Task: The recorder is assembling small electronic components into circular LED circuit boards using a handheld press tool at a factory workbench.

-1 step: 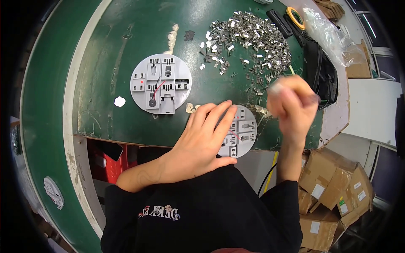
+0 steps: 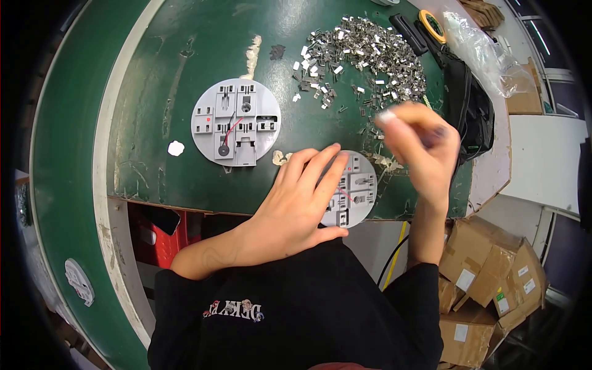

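At far left a green strip (image 2: 68, 166) carries one disc (image 2: 79, 282), grey and ribbed; rightward stretches the scuffed green table (image 2: 163, 58), a second disc (image 2: 206, 140) lying on it. The left hand (image 2: 297, 196) lies spread, fingers extended, over a third disc (image 2: 362, 180) at the near edge, with clips (image 2: 382, 52) heaped loose beyond. The right hand (image 2: 424, 143) hovers, fingers curled — whether around anything, I cannot tell — near a black bag (image 2: 473, 114), and cartons (image 2: 472, 254) crowd below the table's right end.
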Tool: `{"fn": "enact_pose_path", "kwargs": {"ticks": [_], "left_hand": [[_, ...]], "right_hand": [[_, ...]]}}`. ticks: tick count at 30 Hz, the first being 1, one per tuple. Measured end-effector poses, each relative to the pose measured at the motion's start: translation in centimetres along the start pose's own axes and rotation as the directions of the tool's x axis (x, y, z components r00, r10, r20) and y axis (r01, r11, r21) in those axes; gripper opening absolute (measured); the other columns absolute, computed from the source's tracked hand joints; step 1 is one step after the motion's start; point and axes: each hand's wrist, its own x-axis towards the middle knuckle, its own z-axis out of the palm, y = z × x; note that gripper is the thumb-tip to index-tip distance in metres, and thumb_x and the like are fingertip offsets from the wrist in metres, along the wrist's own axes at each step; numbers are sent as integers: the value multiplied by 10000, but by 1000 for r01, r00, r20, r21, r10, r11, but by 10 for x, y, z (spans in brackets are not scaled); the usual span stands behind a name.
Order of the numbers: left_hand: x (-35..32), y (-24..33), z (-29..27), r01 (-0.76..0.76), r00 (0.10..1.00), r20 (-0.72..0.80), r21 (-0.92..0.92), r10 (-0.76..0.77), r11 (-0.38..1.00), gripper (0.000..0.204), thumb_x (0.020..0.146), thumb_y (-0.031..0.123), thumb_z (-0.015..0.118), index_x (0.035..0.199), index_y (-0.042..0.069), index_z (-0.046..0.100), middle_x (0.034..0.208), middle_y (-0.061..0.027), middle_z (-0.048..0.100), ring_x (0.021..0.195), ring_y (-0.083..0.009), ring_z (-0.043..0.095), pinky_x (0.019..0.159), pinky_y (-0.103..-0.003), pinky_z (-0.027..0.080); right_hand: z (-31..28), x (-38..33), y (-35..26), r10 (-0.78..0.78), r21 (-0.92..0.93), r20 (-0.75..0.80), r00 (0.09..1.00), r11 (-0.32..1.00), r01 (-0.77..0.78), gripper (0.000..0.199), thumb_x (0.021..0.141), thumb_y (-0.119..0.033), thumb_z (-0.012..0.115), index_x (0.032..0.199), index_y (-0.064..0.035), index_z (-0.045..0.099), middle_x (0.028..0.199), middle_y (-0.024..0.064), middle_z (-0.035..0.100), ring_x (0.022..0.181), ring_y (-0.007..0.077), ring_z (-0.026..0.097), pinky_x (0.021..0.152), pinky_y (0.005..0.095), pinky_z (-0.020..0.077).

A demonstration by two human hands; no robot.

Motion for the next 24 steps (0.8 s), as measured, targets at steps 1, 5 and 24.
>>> {"fn": "enact_pose_path", "kwargs": {"ticks": [1, 5, 24], "left_hand": [[1, -1, 1, -3, 1000, -6, -6, 3, 1000, 919, 699, 285, 837, 1398, -114, 394, 1455, -267, 370, 1237, -381, 404, 1044, -463, 371], [3, -1, 3, 5, 998, -63, -24, -6, 1000, 894, 706, 253, 846, 1412, -75, 406, 1479, -242, 379, 1306, -371, 409, 1069, -440, 389], [-34, -28, -73, 258, 961, -99, -10, -258, 966, 931, 483, 112, 864, 1363, 98, 559, 1448, -168, 434, 1306, -356, 418, 1083, -463, 387]], "right_hand": [[-1, 10, 5, -23, -248, 53, 998, 968, 35, 96, 854, -3, 652, 934, -19, 703, 728, 37, 579, 591, 91, 495, 535, 230, 389], [5, 25, 44, -160, -464, 157, 975, 859, 216, 115, 856, -17, 653, 957, -36, 705, 798, 25, 603, 675, 87, 528, 575, 224, 402], [-15, 8, 29, 356, 108, 158, 921, 921, -374, 101, 922, -10, 635, 1013, 30, 652, 861, 96, 663, 429, 44, 377, 382, 158, 292]]}}
